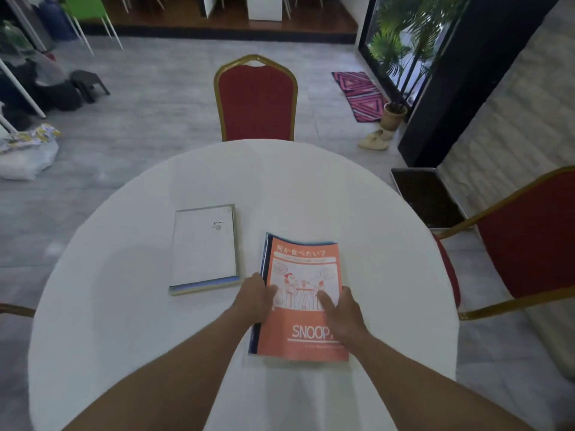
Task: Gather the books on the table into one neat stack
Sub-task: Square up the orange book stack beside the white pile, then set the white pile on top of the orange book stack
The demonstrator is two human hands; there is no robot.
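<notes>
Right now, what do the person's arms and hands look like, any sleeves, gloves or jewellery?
Both forearms are bare as far as the frame shows, with no sleeves in view. The left hand and right hand wear no gloves, and no watch, bracelet or ring is visible on them. No markings or cables show either.

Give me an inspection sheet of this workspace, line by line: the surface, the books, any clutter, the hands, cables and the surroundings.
Surface: round table under a white cloth.
Job's things: orange book lies on a blue-edged book whose edge shows at its left; white book lies apart, to the left, on a second book of which only the edges show. Two piles, not yet one stack.
Clutter: nothing seen on the table.
Hands: left hand at the orange book's left edge; right hand flat on its cover.
Cables: nothing seen.
Surroundings: red chair across the table, another at right; patterned mat, potted plant, slippers, soil tray, bags on the floor at left.
</notes>
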